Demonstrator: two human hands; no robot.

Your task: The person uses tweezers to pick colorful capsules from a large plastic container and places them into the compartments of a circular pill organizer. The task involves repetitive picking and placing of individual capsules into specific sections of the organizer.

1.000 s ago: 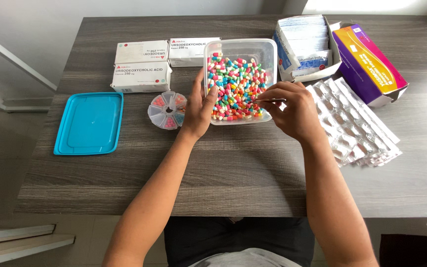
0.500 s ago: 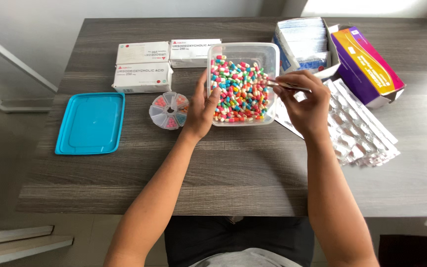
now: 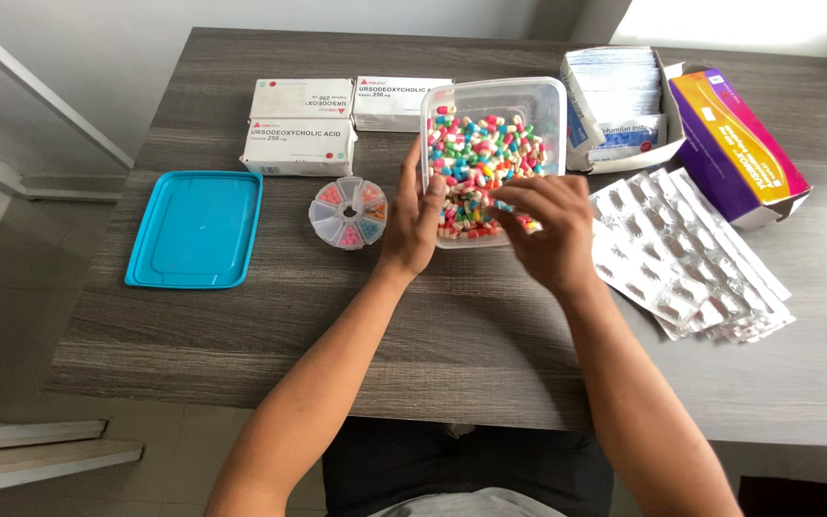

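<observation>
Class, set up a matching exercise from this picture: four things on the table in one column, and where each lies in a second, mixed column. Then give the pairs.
Things:
1 lid
2 pill organiser
3 blister sheets
4 purple box

Places:
A far right, lying open
B just left of the left hand
C far left
D right of the right hand

Pairs: 1-C, 2-B, 3-D, 4-A

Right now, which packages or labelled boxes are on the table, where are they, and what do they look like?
Three white medicine boxes: far left of the tub, flat rectangles with red marks.
Open white-blue carton: far right of the tub, filled with stacked sachets.
Purple box: far right edge, long, with yellow and pink panels.
Empty blister sheets: right of the right hand, silvery, overlapping.
</observation>
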